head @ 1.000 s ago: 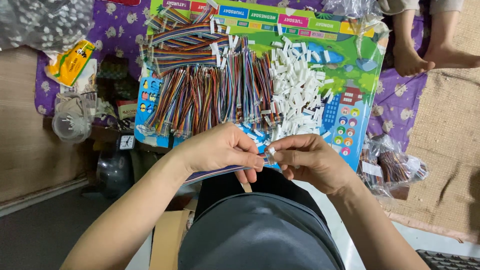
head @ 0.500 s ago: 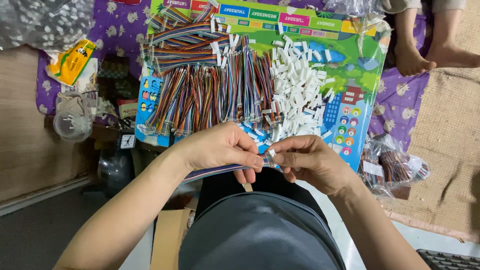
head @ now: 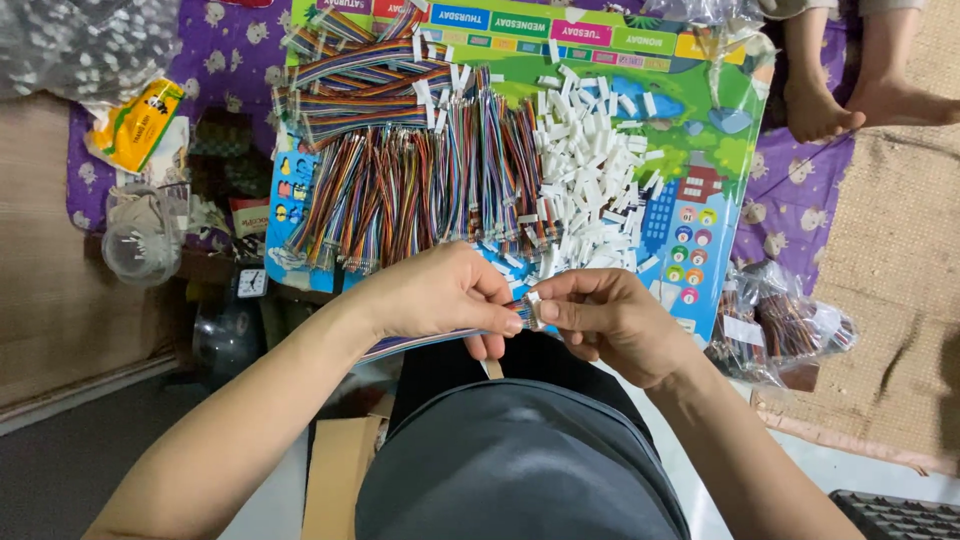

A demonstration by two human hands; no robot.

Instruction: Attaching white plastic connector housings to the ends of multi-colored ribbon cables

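**Hands joining ribbon cable and connector**

Left hand (head: 440, 295) is pinching a flat rainbow ribbon cable (head: 420, 343) near its end, keeping it level over the lap. Right hand (head: 610, 320) is gripping a small white connector housing (head: 532, 308), seemingly lined up against the cable's tip. Beyond them, cable bundles (head: 410, 185) and loose white housings (head: 590, 185) are lying within reach on a colourful board (head: 700, 150).
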